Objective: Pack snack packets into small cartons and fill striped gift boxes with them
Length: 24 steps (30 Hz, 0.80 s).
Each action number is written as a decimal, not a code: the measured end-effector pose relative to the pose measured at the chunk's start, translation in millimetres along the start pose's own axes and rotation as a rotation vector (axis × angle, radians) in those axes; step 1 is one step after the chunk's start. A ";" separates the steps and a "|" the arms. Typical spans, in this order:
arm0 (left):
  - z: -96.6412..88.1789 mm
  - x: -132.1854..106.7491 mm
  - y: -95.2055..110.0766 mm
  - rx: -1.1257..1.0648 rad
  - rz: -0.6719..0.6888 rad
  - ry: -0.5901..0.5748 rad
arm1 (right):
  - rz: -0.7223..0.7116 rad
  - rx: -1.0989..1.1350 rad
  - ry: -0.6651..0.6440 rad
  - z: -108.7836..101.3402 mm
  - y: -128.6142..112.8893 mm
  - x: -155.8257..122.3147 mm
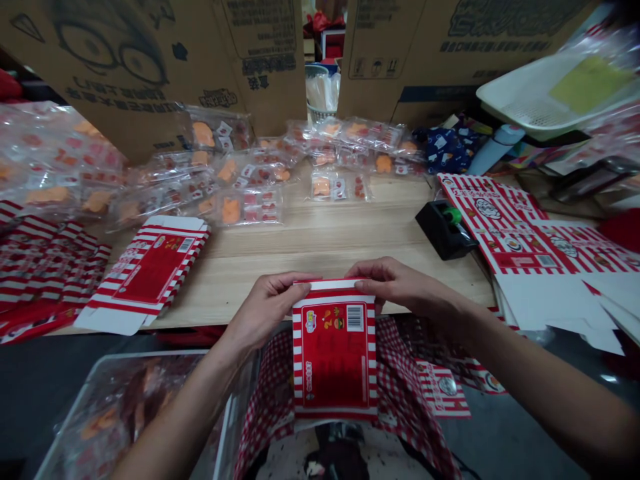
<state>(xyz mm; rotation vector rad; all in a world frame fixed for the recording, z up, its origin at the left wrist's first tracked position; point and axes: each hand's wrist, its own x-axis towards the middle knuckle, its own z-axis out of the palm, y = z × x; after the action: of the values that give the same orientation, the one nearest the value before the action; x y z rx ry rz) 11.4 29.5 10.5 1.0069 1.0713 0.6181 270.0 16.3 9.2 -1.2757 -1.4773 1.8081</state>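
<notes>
Gripping the top edge of a red-and-white box [335, 360] between thumbs and fingers, the left hand [270, 303] and right hand [400, 283] hold it over a checked cloth [270, 407] at the front of a pale wood-grain table [270, 253]. A black tape dispenser [440, 230] sits to the right, near striped card [505, 220]. Clear packets [250, 207] line the back; a second box [155, 267] lies left. Beyond stand brown cartons [195, 40], a basket [323, 115] visible through their gap. Below left, a tub [150, 353].
</notes>
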 end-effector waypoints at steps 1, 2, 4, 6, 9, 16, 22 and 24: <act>-1.1 -0.2 -0.2 0.014 0.002 -0.010 | -0.027 -0.026 0.034 2.1 0.4 -0.5; -2.8 -0.5 -0.8 0.030 0.002 -0.023 | -0.061 -0.070 0.080 4.8 1.7 -1.1; -7.3 -1.0 -3.3 0.067 -0.006 -0.061 | -0.131 -0.182 0.172 11.0 6.7 -2.7; -12.6 -1.4 -7.2 0.114 -0.007 -0.105 | -0.179 -0.269 0.221 16.5 13.8 -5.2; -18.9 -0.6 -14.0 0.201 0.062 -0.148 | -0.197 -0.313 0.199 20.9 24.1 -9.7; -13.5 2.8 -11.6 0.210 0.087 -0.100 | -0.043 -0.004 0.007 3.9 18.2 -7.8; -5.8 -3.4 2.2 0.196 0.060 -0.148 | 0.088 0.026 -0.012 -8.5 1.1 2.0; -7.5 -5.3 1.4 0.185 0.048 -0.172 | 0.069 -0.006 -0.014 -6.6 1.9 1.5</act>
<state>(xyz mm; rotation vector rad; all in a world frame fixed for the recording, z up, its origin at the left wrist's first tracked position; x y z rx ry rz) 2.6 28.6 13.0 1.2269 0.9666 0.4676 275.4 20.2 7.0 -1.3350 -1.4637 1.8616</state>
